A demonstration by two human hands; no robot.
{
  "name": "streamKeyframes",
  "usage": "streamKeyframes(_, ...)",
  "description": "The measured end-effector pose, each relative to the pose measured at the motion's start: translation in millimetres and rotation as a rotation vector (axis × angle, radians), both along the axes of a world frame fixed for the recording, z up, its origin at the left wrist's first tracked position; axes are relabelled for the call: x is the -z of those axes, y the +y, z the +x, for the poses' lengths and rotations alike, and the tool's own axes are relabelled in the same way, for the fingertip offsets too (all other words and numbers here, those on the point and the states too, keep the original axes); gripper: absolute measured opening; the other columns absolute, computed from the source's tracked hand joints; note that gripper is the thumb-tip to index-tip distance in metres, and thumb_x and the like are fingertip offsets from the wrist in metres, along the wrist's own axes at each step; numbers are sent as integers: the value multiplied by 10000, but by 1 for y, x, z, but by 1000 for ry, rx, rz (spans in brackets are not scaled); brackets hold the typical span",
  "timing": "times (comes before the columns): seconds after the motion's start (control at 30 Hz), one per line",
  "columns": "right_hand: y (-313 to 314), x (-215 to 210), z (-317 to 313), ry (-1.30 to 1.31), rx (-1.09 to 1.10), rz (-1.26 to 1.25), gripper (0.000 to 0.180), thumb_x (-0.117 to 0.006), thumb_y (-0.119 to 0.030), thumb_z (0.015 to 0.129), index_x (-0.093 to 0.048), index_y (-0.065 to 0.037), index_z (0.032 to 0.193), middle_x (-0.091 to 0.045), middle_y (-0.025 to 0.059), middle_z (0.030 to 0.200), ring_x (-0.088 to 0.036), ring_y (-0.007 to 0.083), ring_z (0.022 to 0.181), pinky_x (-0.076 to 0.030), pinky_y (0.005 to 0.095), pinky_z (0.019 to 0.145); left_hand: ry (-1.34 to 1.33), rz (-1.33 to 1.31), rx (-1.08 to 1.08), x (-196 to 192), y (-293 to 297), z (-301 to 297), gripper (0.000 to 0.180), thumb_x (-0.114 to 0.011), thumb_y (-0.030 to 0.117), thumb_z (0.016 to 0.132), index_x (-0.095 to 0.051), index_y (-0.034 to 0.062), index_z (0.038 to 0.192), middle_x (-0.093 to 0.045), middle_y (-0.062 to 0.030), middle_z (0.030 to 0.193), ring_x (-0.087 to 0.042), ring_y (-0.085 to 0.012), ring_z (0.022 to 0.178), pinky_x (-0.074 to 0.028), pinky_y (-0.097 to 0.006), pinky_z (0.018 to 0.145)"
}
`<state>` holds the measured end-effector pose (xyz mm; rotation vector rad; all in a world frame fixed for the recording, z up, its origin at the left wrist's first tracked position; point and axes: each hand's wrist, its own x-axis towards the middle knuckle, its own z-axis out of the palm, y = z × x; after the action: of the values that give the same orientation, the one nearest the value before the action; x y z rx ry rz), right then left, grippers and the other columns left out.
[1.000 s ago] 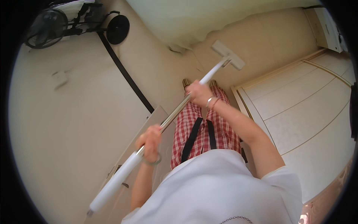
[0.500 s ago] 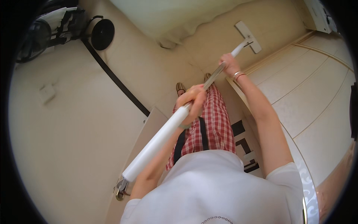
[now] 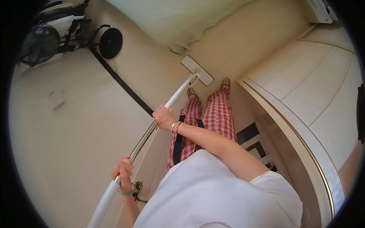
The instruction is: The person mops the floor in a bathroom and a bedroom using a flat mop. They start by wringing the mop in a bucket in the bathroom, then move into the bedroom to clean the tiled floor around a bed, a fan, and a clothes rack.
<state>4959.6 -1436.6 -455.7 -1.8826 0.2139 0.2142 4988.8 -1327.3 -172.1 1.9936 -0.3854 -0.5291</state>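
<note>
I stand holding a long mop with a white and metal handle (image 3: 173, 99). Its flat white head (image 3: 197, 70) lies on the beige floor just ahead of my slippered feet (image 3: 208, 87). My right hand (image 3: 164, 118), with bracelets at the wrist, grips the metal part of the pole about midway. My left hand (image 3: 122, 173) grips the pole lower down, close to my body, where the metal meets the white upper section. Red checked trousers and a white shirt fill the lower middle of the view.
A cream wall with a switch plate (image 3: 57, 99) fills the left. A black fan and a round black base (image 3: 110, 42) stand far left by a dark cable (image 3: 125, 87). A pale bed cover (image 3: 182, 22) lies ahead. White panelled doors (image 3: 311, 95) rise on the right, beside a black-patterned mat (image 3: 253, 138).
The mop head has been drawn back from the far right toward my feet. My right hand slid down to mid-pole and my left hand dropped lower near my body.
</note>
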Motion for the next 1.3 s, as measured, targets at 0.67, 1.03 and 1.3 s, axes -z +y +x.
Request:
streamKeyframes(0.67,-379,100,33,73,-63,-658,18,-636,-167,744,-620,-162,737,-611,58,806,-560,299,873,-502,414,710,281,-569,165,166,-243,95,200,-441,55,967,-499,25,778,-495,-28,697,-474,-145,669,-437,-425,962)
streamKeyframes(1.03,-325,82,-13,-127,239,-636,127,-662,-104,659,-560,-180,663,-543,34,718,-545,280,796,-472,384,639,149,-518,288,146,-215,44,145,-567,-96,825,-524,-4,722,-561,-78,712,-572,-193,669,-470,-426,910)
streamKeyframes(1.3,-144,32,2,-294,462,-420,143,-645,-102,681,-507,-136,667,-504,56,717,-520,265,798,-458,379,668,135,-282,413,40,-108,59,289,-563,-75,804,-370,69,644,-495,-42,619,-530,-194,623,-456,-465,855)
